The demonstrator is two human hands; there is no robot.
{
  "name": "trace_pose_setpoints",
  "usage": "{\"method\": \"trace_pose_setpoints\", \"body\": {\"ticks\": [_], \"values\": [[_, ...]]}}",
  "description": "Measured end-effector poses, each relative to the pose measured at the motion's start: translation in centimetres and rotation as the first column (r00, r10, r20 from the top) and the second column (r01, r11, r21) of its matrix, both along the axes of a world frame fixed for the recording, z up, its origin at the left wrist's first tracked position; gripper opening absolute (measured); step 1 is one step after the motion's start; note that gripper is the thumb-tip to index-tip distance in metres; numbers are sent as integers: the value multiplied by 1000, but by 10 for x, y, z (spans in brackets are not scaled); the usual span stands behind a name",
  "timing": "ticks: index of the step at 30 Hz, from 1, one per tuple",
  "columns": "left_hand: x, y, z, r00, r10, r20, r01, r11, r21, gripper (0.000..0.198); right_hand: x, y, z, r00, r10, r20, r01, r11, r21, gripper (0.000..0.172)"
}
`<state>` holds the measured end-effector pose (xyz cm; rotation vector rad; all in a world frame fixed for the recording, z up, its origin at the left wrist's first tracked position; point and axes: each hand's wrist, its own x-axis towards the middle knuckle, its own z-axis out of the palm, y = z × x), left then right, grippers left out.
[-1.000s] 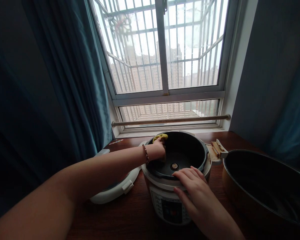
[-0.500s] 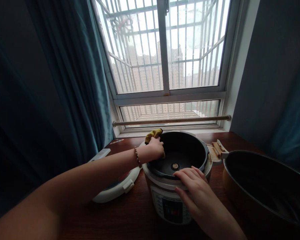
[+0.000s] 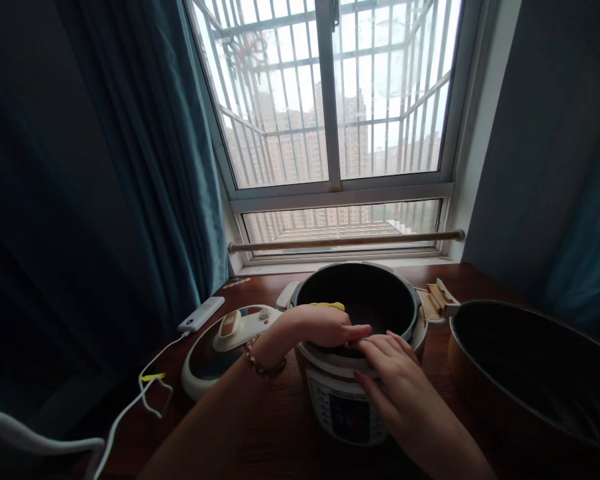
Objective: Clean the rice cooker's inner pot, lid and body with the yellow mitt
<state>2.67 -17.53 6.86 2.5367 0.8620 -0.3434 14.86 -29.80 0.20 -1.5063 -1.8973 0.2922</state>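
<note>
Lid [image 3: 225, 347] left of your arms; your left hand [image 3: 325, 323] reaches over cooker's [image 3: 330, 363] rim from left, curled on cloth [image 3: 336, 306], fingers mostly hidden; cloth inside cooker, just beyond left hand, visible strip running crosswise, rest unseen; your left is nearer hand; your right hand [image 3: 393, 370] right of cloth, laid over near rim, fingers loose, clasping nothing, just beside left, contact unclear; pan [image 3: 466, 380] farther right, apart from both hands

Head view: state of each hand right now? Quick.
Left hand: closed, holding the yellow cloth, grip mostly hidden.
Right hand: open, resting on the near edge of the pot, holding nothing visible.
</note>
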Motion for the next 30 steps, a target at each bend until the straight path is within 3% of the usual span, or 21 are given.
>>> {"method": "trace_pose_setpoints", "body": {"ticks": [4, 9, 11, 14, 18, 22, 23, 24, 26, 27, 30], "values": [[-25, -39, -7, 936, 58, 348, -86, 994, 65, 52, -2, 0, 0, 1000, 3, 14, -3, 1000, 3, 22], [-50, -63, -35, 669, 126, 733, -252, 966, 63, 33, -5, 3, -3, 999, -23, 35, 22, 1000, 21, 21], [-58, -62, -43, 581, 174, 795, -319, 947, 26, 32, -7, 4, -5, 997, -44, 62, 43, 999, 23, 19], [-68, -53, -52, 525, 196, 828, -377, 926, 19, 31, -9, 4, 0, 990, -76, 122, 75, 997, 7, 18], [-77, -44, -58, 502, 187, 844, -368, 930, 13, 30, -8, 18, 34, 964, 34, 265, 19, 980, -196, 29], [-80, -44, -57, 463, 169, 870, -357, 934, 8, 30, -8, 71, 68, 895, 275, 351, -131, 914, -384, 25], [-80, -45, -57, 456, 170, 873, -355, 935, 3, 30, -10, 87, 69, 892, 314, 327, -146, 882, -448, 25], [-80, -46, -56, 451, 172, 876, -352, 936, -3, 30, -13, 102, 66, 910, 333, 246, -147, 815, -560, 25], [-81, -46, -55, 449, 174, 877, -345, 939, -10, 31, -22, 125, 50, 957, 266, 120, -111, 714, -692, 25], [-81, -47, -55, 449, 174, 877, -342, 939, -11, 31, -28, 132, 40, 971, 212, 107, -85, 730, -678, 23], [-83, -45, -55, 455, 175, 873, -339, 941, -12, 30, -46, 144, 11, 994, 6, 108, 39, 912, -409, 13]]}}
